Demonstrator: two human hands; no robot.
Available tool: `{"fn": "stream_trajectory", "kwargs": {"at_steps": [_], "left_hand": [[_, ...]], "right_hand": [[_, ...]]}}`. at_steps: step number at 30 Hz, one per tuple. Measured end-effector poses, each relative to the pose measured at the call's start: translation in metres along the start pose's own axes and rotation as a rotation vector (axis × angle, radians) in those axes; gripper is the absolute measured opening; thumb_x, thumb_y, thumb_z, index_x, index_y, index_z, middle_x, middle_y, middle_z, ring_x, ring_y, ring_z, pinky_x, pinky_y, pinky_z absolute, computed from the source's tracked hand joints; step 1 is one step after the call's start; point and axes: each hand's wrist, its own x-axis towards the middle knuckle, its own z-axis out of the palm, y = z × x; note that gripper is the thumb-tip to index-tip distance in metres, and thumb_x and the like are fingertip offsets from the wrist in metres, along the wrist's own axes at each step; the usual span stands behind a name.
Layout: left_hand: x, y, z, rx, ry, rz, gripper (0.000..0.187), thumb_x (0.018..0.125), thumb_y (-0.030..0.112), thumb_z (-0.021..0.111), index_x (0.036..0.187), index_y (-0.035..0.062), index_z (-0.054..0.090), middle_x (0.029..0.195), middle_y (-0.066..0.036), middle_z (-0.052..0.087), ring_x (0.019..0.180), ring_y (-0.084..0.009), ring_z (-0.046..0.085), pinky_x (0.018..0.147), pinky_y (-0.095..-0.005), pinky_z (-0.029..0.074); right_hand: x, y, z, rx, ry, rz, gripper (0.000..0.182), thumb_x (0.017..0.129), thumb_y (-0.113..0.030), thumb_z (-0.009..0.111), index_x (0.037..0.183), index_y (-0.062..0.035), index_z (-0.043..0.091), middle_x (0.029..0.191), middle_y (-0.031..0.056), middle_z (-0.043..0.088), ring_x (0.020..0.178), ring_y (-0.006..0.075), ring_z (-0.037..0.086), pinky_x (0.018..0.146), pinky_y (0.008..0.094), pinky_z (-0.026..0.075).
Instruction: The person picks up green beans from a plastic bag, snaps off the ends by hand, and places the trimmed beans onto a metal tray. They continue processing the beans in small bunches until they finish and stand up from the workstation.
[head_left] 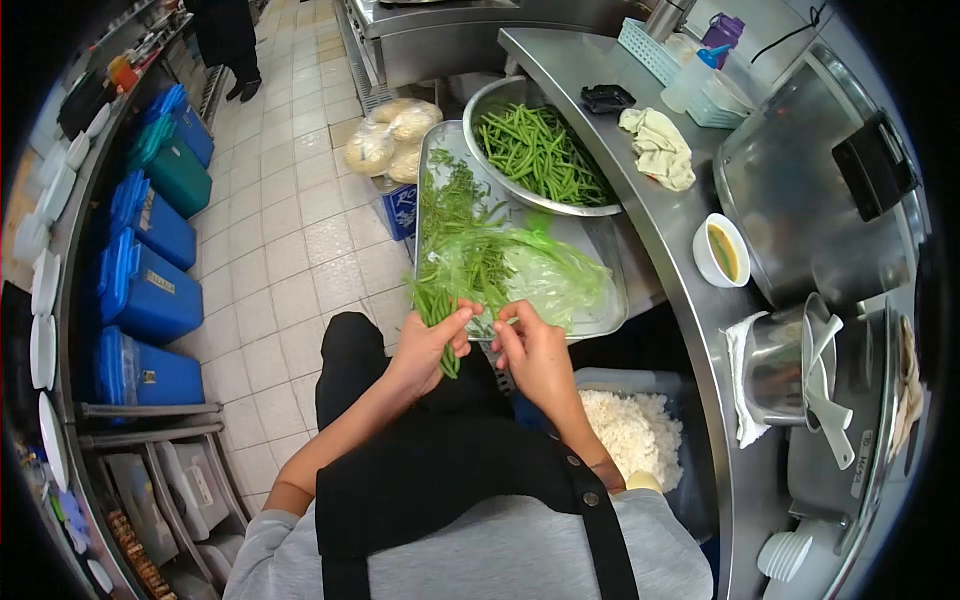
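A bunch of green beans (437, 312) is gripped in my left hand (427, 350), its ends sticking out above and below the fingers. Beside it, my right hand (530, 348) has its thumb and fingers bent together near the bean tips; what they hold, if anything, is too small to make out. Both hands are over the near edge of a metal tray (603, 322). Leafy green stems (450, 215) and a clear green plastic bag (560, 280) lie in the tray. At its far side, a steel bowl (480, 110) holds many green beans (535, 150).
Cooked rice (635, 430) fills a tub at lower right. Along the right runs a steel counter (650, 215) with a cloth (658, 148), a white bowl (722, 250) and pots. Blue bins (150, 285) line the left. A person (225, 40) stands at the far left.
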Motion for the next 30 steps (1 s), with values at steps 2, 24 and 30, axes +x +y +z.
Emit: {"fn": "stream_trajectory", "kwargs": {"at_steps": [2,24,30], "left_hand": [[0.005,0.0,-0.001,0.008,-0.007,0.042,0.015,0.09,0.008,0.059,0.101,0.0,0.054,0.09,-0.008,0.059,0.059,-0.0062,0.045,0.051,-0.023,0.04],[-0.019,0.004,0.005,0.465,-0.155,0.167,0.01,0.082,0.002,0.067,0.087,-0.0021,0.059,0.074,-0.007,0.065,0.059,-0.0072,0.055,0.052,-0.0216,0.043],[-0.019,-0.004,-0.006,0.723,-0.177,0.063,0.013,0.081,0.008,0.071,0.081,-0.0008,0.062,0.068,-0.002,0.063,0.059,-0.0046,0.053,0.052,-0.0213,0.042]], "right_hand": [[0.001,0.003,0.01,-0.004,-0.054,0.012,0.012,0.089,-0.012,0.058,0.089,-0.0003,0.056,0.065,0.0104,0.064,0.053,0.0148,0.062,0.048,0.0283,0.047],[0.015,0.061,0.013,0.966,-0.002,0.195,0.013,0.091,-0.01,0.052,0.085,-0.0003,0.059,0.071,0.0027,0.058,0.055,0.0053,0.051,0.056,0.0216,0.048],[0.002,0.039,-0.002,0.569,-0.176,-0.004,0.017,0.093,-0.014,0.054,0.093,0.0016,0.062,0.073,0.0013,0.059,0.059,0.0051,0.052,0.056,0.0205,0.045]]}}
